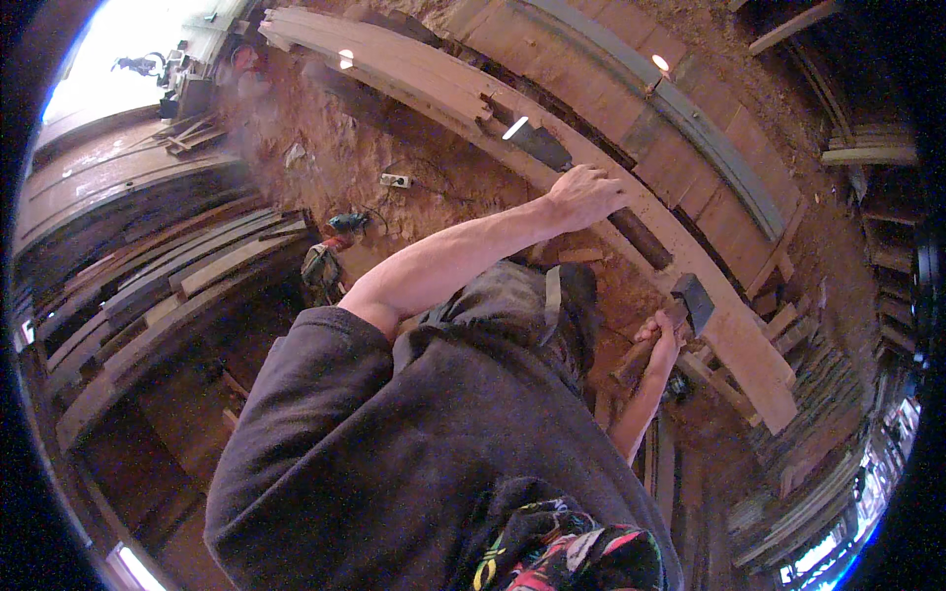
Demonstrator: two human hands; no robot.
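Note:
A long pale timber beam [414,64] crosses in front of me from the upper left to the lower right. My left hand [588,197] is closed around a large chisel, resting over the beam. The chisel's wide metal blade [540,144] points to the upper left, close to a dark, splintered piece [490,110] at the beam's edge. Its dark handle [641,238] sticks out on the other side of my fist. Gripped in my right hand [662,327] is a hammer with a dark, blocky head [694,301], close to the free end of the chisel handle. Whether the two touch, I cannot tell.
Beyond the beam lie wide planks with a grey metal bar [724,163] along them. A white power socket strip [395,181] and a blue-green power tool [348,223] lie on the reddish dirt ground. Stacked boards [187,286] stand at left, more timber [818,433] at right.

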